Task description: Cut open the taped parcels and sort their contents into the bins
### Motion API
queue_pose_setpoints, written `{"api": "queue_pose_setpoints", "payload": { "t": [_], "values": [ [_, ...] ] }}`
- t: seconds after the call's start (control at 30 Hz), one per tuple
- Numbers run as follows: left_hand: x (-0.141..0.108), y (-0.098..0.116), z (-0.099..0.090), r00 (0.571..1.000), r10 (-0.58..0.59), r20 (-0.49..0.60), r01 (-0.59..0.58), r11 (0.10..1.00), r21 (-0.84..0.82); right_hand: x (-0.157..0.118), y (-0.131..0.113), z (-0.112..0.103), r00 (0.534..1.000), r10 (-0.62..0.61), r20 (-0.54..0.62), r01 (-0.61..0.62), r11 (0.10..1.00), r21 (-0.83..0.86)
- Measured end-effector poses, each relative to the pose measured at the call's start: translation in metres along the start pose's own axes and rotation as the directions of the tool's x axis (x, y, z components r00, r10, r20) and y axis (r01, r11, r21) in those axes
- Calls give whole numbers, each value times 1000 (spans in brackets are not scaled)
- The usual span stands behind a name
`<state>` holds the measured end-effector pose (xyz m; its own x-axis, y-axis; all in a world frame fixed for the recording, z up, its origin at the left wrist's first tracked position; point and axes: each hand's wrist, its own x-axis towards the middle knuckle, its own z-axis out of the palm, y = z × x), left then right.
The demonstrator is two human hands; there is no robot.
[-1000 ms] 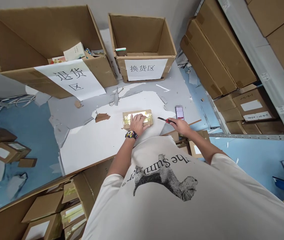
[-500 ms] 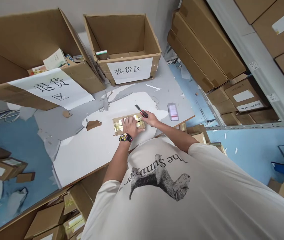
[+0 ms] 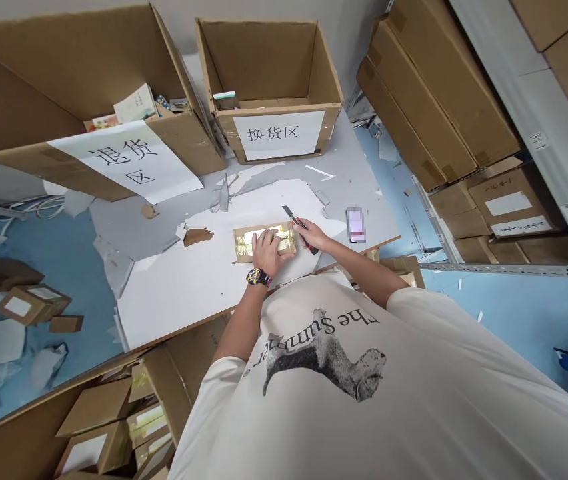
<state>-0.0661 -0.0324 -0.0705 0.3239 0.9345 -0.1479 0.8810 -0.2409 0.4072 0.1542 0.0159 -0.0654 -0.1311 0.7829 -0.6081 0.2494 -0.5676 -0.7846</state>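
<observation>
A small cardboard parcel (image 3: 264,243) wrapped in shiny tape lies on a torn white sheet covering the table (image 3: 179,300). My left hand (image 3: 269,252) is spread over the parcel's middle, holding it down and hiding part of it. My right hand (image 3: 309,235) grips a black-and-red utility knife (image 3: 292,217) just past the parcel's right end. The blade points up and to the left, and its tip is off the parcel.
A pixelated phone (image 3: 356,225) lies right of my hands. Beyond the table stand labelled open cartons (image 3: 274,63) (image 3: 71,83), one holding books. Stacked cartons fill metal shelving (image 3: 509,267) at right. Paper scraps litter the table and blue floor (image 3: 64,253).
My right hand and the knife have moved left from beside the parcel to its right end. My left hand stays on the parcel. The whole view has shifted slightly.
</observation>
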Motion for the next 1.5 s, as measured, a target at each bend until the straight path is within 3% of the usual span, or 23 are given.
{"api": "queue_pose_setpoints", "payload": {
  "t": [0.2,0.33,0.63,0.93,1.03,1.13,1.2,1.33,1.5],
  "values": [
    [1,-3,2,1000,-4,11,4,1000,1,-36,24,-48,997,-49,57,59,981,-184],
    [3,-4,-3,999,19,29,-19,1000,-10,-53,34,-59,990,-54,132,97,933,-347],
    [1,1,-6,999,4,39,-4,1000,-1,-47,19,-59,989,-29,145,104,835,-541],
    [-2,1,-4,999,2,36,-3,1000,12,-54,24,-62,973,113,204,26,816,-577],
    [1,1,-3,1000,-4,20,3,1000,17,-56,21,-63,980,40,197,94,776,-624],
    [2,1,-2,1000,1,25,-1,1000,16,-56,18,-60,984,-110,143,174,797,-578],
    [2,1,-1,1000,4,24,-4,1000,11,-57,19,-56,982,-145,122,189,814,-549],
    [-2,-4,0,1000,24,5,-24,1000,-10,-58,31,-47,988,-130,84,154,847,-508],
    [-15,-25,-3,999,51,-11,-51,998,-48,-60,48,-36,998,-66,16,67,938,-339]
  ]
}}
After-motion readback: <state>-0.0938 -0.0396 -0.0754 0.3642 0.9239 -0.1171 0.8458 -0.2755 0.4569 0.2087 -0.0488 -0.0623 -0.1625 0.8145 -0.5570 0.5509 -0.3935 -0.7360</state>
